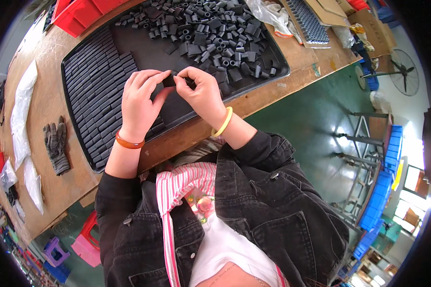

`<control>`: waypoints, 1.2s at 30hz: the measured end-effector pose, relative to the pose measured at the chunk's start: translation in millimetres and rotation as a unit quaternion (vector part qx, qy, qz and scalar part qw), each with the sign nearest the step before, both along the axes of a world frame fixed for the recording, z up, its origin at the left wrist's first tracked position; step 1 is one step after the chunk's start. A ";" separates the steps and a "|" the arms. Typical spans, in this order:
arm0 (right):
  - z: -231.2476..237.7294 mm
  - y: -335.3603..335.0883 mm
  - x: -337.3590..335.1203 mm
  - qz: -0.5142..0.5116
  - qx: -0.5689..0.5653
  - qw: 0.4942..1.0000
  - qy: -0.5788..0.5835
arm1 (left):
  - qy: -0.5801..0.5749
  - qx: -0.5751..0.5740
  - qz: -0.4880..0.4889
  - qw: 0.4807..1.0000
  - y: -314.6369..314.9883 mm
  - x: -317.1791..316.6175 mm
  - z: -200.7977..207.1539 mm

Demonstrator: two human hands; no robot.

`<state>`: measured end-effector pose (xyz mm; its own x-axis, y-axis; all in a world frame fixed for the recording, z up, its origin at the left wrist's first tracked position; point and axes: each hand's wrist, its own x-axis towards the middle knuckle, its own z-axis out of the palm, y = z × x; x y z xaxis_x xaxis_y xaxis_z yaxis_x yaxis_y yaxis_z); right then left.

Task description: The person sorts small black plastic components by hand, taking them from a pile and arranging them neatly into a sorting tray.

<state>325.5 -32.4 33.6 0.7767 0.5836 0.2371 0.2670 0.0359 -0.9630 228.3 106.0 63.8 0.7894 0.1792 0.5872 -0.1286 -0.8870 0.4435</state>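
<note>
Over a large black tray [138, 44], both my hands meet at a small black piece [169, 81], apparently flat. My left hand [142, 95] is closed on it with thumb and fingers from the left. My right hand [199, 90] pinches at its right side; fingers partly hide what lies between them. Small black blocks [93, 91] are packed in close rows along the tray's left part. A heap of loose black pieces [208, 38], some short tubes and some flat, fills the far and right part.
A red bin [81, 19] stands at the far left of the wooden table [48, 62]. Left of the tray lie a grey glove [57, 146] and a white plastic bag [24, 110]. Right of it are another glove [275, 21] and cardboard [328, 12]. A fan [403, 71] stands farther right.
</note>
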 end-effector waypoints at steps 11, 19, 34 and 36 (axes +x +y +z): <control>4.7 -3.1 0.8 0.028 0.090 0.982 0.167 | -0.010 -0.186 0.022 0.982 1.9 -0.1 -9.5; 8.6 -3.1 -0.2 0.010 0.044 0.994 -0.102 | 0.079 -0.279 0.025 0.957 -2.6 -1.1 -16.1; 4.5 -1.8 4.5 0.036 0.007 0.995 -0.095 | 0.081 -0.233 0.009 0.969 -0.5 -1.2 -17.9; 3.9 -0.8 2.8 0.051 0.008 0.994 -0.098 | 0.086 -0.232 0.011 0.969 -1.1 -2.1 -17.2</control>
<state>328.2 -33.2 37.6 0.6514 0.6520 0.3880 0.4432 0.0880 -0.8921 226.1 104.9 46.7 0.8609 0.4108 0.3001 -0.0005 -0.5893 0.8079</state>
